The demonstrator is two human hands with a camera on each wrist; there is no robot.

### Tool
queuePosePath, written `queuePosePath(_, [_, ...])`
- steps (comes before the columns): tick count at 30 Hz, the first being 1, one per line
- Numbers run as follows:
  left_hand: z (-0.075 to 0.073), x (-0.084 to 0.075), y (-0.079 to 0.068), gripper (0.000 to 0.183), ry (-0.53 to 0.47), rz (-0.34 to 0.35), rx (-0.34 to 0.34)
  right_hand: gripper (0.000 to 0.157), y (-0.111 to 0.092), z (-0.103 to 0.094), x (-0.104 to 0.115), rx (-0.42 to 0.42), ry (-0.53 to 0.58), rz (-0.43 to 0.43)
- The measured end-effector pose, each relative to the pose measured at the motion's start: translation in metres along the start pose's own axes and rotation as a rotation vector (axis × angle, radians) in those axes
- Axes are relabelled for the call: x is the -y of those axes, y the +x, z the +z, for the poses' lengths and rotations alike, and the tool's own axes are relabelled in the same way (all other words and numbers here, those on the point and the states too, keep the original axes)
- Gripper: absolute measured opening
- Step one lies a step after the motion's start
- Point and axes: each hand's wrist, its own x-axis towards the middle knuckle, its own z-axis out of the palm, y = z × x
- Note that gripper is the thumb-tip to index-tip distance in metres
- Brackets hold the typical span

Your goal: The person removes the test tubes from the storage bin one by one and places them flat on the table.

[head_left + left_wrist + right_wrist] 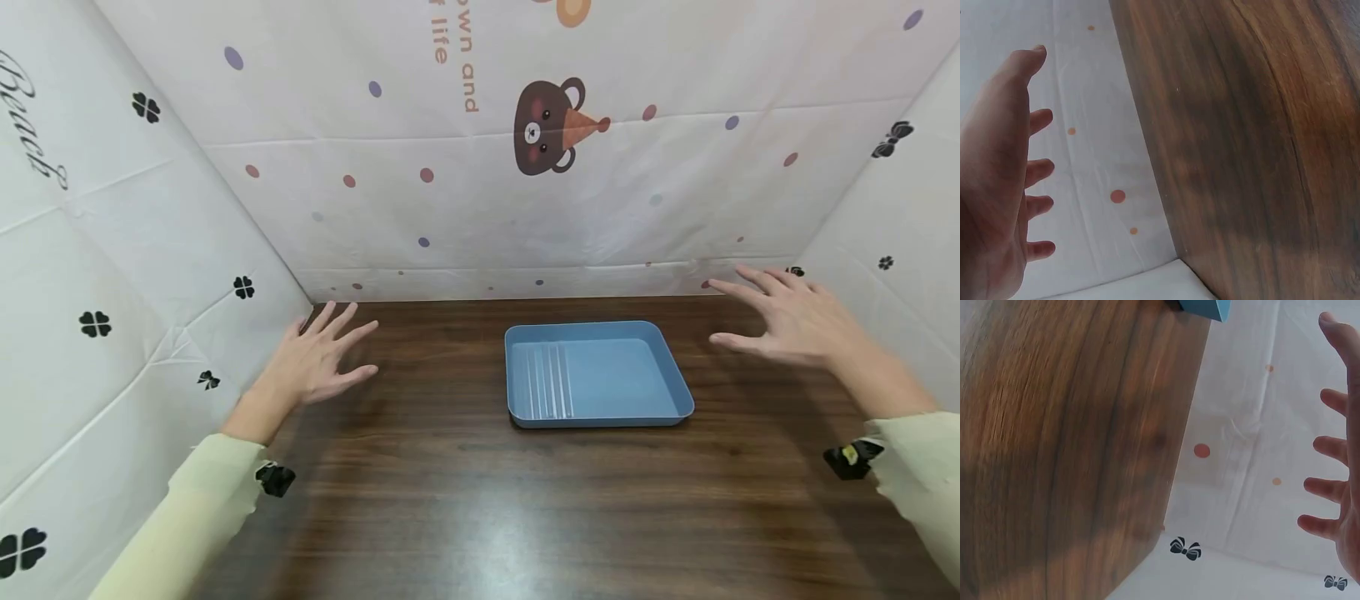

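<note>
A shallow blue tray [611, 375] lies on the dark wooden table, with several thin clear sticks [550, 382] side by side on its left part. To the left of the tray, my left hand [318, 358] hovers over the table with fingers spread and nothing in it. My right hand [787, 325] is held up on the tray's other side, also spread and bare. In the right wrist view a corner of the blue tray [1207, 307] shows at the top edge. The left wrist view has the left hand [997, 169] against the white cloth.
White printed cloth [450, 208] stands as a wall behind the table, with side panels at left [135, 250] and right [915, 208]. The brown wooden tabletop [450, 500] reaches toward the front. A small black device [275, 479] sits at each sleeve cuff.
</note>
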Motion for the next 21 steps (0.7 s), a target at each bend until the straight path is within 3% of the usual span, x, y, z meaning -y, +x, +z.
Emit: queuePosePath(21, [-0.001, -0.022, 0.025, 0.08, -0.048, 0.017, 0.002, 0.097, 0.015, 0.0, 0.019, 0.03, 0.061, -0.004])
